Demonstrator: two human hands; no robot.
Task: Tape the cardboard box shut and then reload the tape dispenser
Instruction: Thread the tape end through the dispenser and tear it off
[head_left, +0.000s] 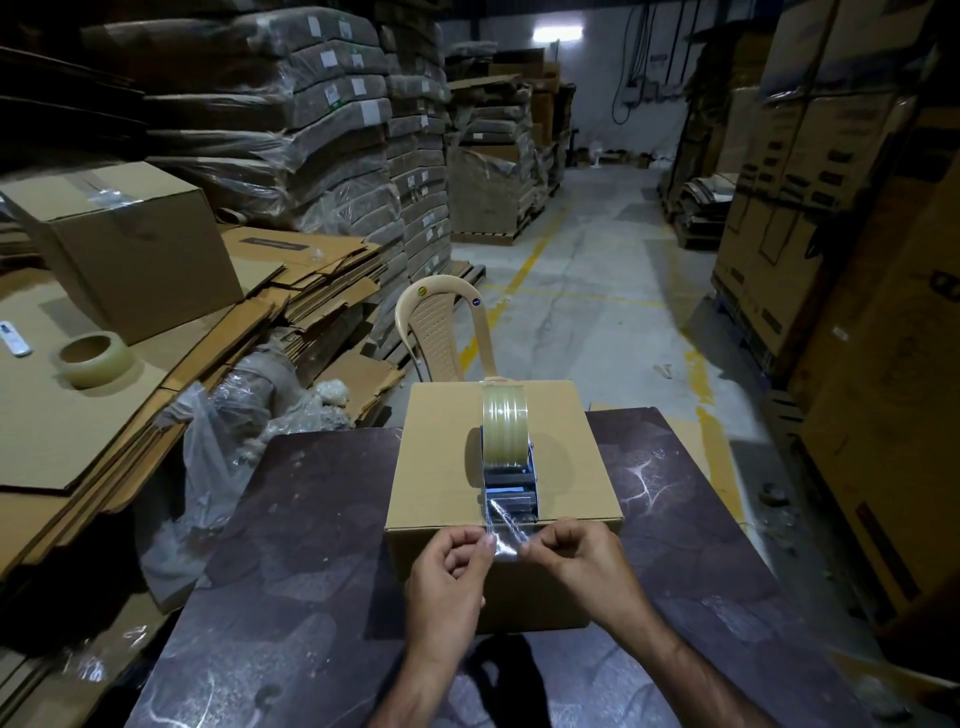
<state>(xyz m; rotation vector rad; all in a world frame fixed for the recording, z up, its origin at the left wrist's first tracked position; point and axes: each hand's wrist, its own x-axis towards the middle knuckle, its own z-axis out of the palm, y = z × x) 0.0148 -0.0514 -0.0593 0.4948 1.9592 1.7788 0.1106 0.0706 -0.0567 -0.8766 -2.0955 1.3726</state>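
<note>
A closed cardboard box (441, 467) stands on a dark table (291, 571) in front of me. On its top rests a tape dispenser (506, 467) carrying a roll of clear tape (504, 415). A crinkled strip of tape end (505, 535) runs from the dispenser's front over the box's near edge. My left hand (449, 571) pinches the strip's left side and my right hand (582, 561) pinches its right side, both against the box's front face.
A spare tape roll (93, 358) lies on flattened cardboard sheets (78, 415) at left, beside a taped box (130, 244). A beige plastic chair (452, 327) stands behind the table. Wrapped stacks and large cartons (831, 208) line an aisle with concrete floor.
</note>
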